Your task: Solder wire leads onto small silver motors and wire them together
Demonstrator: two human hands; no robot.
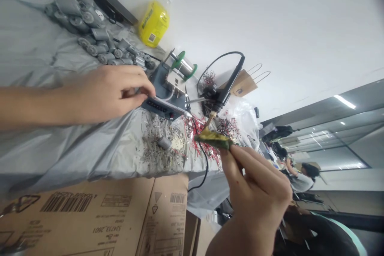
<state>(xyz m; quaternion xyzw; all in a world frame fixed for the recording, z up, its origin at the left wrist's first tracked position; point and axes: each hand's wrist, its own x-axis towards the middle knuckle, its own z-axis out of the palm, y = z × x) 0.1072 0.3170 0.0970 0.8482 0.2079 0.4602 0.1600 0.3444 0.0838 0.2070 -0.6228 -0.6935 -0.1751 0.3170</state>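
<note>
My left hand point(114, 92) reaches in from the left, its fingers pinched on a thin metal tool point(174, 108) like tweezers, whose tip points at the soldering iron. My right hand point(255, 196) comes up from the lower right and pinches a dirty yellow-green sponge piece point(213, 139). The black soldering iron point(226, 88) rests tilted, and its brass tip point(211, 119) touches the top of the sponge. The view is turned sideways, with the table on the left.
A grey sheet point(45, 144) covers the table. On it lie several grey cylinders point(90, 28), a yellow bottle point(153, 22), a green-rimmed solder spool point(184, 65) on a blue-grey stand, red wire scraps point(195, 128) and metal bits. A cardboard box point(90, 212) sits below. Other people sit at far right.
</note>
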